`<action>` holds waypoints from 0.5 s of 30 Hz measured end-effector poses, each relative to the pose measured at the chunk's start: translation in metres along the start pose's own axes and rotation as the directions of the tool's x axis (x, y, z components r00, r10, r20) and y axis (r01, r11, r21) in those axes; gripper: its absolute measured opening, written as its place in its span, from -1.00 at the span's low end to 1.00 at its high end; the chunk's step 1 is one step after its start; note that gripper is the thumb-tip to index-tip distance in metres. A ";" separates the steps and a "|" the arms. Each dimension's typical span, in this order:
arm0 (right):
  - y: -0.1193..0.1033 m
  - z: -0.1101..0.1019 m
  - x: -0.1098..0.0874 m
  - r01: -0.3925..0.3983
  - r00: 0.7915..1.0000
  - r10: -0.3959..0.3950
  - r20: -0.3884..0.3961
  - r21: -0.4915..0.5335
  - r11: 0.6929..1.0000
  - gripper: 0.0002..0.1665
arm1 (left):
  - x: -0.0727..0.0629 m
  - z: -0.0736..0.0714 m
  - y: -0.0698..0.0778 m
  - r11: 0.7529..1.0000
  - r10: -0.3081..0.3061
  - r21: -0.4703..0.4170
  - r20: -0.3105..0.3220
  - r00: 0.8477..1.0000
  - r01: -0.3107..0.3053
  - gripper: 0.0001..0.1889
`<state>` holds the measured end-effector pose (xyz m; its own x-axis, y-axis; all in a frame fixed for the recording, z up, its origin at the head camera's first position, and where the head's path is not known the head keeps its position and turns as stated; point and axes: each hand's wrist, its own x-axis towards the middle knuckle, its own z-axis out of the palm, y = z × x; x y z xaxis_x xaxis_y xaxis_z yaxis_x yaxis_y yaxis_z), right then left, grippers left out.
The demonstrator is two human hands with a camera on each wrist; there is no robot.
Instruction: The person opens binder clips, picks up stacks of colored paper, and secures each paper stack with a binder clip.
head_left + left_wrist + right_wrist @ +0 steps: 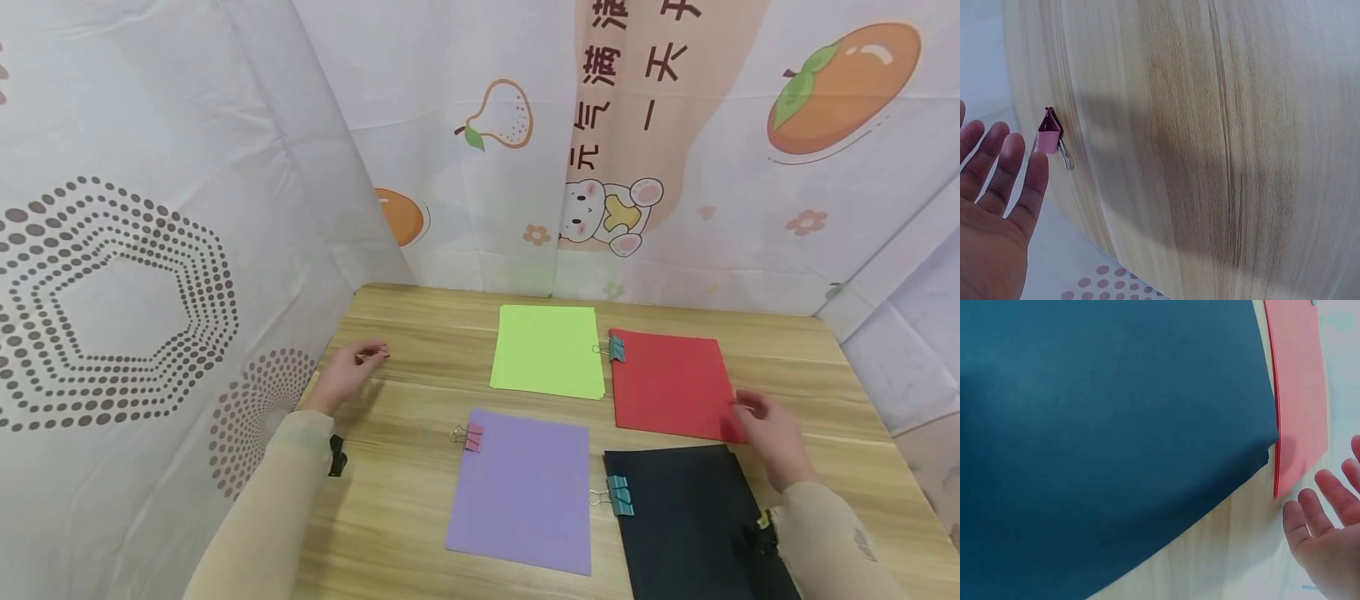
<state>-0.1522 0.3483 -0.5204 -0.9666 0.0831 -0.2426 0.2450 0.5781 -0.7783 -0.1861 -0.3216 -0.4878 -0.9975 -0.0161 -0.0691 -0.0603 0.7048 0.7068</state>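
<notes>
My left hand [348,379] is low over the table's left side, its fingertips close to a small pink binder clip [1049,134] with a wire handle. In the left wrist view the fingers are spread, and the clip shows past their tips, not between them. My right hand [776,437] reaches to the right edge of a red paper stack [667,383], fingertips overlapping that edge in the head view. Its fingers stand loosely apart near the stack's corner in the right wrist view. A teal binder clip [617,349] grips the red stack's left side.
Below the red stack lies black paper [675,517] with another teal binder clip [619,496], partly under my right sleeve. Purple paper [525,492] bears a pink binder clip [473,437]. Lime-green sheets [547,350] lie farther back. Printed curtains [465,183] border the wooden table [390,517].
</notes>
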 end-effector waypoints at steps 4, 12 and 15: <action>-0.004 0.004 0.003 0.059 0.997 -0.054 0.063 -0.080 0.995 -0.14 | 0.000 -0.001 -0.002 1.000 0.016 0.005 -0.040 0.999 -0.015 -0.61; -0.003 0.016 0.008 0.187 0.981 -0.164 0.102 -0.306 0.934 -0.14 | 0.003 -0.003 -0.010 0.998 0.028 0.057 -0.091 0.995 -0.022 -0.59; -0.001 0.022 0.009 0.224 0.975 -0.206 0.087 -0.383 0.896 -0.19 | 0.003 -0.005 -0.012 0.998 -0.007 0.057 -0.087 0.996 0.012 -0.57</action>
<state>-0.1591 0.3309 -0.5341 -0.9860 -0.1088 -0.1264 -0.0255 0.8475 -0.5301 -0.1882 -0.3336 -0.4935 -0.9965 -0.0826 -0.0130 -0.0703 0.7441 0.6643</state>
